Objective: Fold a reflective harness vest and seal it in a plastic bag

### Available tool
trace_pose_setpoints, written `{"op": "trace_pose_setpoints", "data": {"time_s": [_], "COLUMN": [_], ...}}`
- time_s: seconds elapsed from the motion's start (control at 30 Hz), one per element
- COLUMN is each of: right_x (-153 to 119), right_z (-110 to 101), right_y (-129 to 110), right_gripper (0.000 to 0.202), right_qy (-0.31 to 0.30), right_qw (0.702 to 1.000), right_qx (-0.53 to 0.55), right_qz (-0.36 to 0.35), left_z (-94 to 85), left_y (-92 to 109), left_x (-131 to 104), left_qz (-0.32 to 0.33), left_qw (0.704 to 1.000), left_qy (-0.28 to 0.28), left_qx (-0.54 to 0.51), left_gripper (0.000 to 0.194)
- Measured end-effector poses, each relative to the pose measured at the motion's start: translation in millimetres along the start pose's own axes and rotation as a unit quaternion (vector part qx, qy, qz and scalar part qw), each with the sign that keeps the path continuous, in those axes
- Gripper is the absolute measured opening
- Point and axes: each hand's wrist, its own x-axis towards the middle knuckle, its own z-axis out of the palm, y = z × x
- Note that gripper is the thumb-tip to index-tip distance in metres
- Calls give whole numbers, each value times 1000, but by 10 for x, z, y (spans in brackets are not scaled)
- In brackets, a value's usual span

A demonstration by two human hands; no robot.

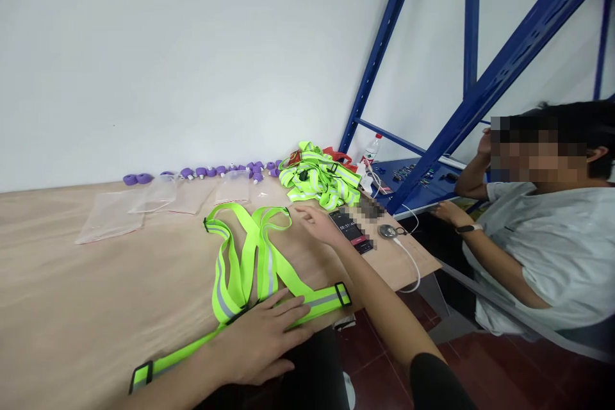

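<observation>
Tan tabletop (96, 295) beneath straps (262, 262), white wall (192, 57)

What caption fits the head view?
Left hand on a reflective harness, right hand near a pile of similar straps.

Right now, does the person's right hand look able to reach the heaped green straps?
Probably yes: the right hand is close to the heaped green straps, with nothing visible between them.

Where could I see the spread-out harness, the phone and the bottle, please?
Spread-out harness (265, 264): head view, on one strap.
Phone (354, 232): head view, on its screen.
Bottle (371, 152): head view, on its body.
</observation>
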Motion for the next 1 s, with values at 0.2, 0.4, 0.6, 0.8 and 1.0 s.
{"op": "trace_pose_setpoints", "data": {"time_s": [0.2,0.4,0.6,0.8,1.0], "right_x": [394,429,403,284,297], "right_z": [148,228,264,300,435], "right_y": [34,37,58,31,-102], "right_gripper": [49,50,45,50,36], "right_qy": [-56,-131,-143,-113,-104], "right_qw": [998,991,988,992,993], "right_qx": [25,35,54,47,1], "right_qz": [-3,-16,-24,-29,-48], "left_z": [166,266,222,204,235], "left_y": [-215,-268,-314,-357,-362], "left_x": [8,55,91,66,52], "left_qz": [52,58,81,108,102], "left_qw": [999,998,996,991,991], "left_qy": [-5,16,48,80,82], "left_qx": [0,-10,-7,9,18], "left_gripper": [55,49,44,35,35]}}
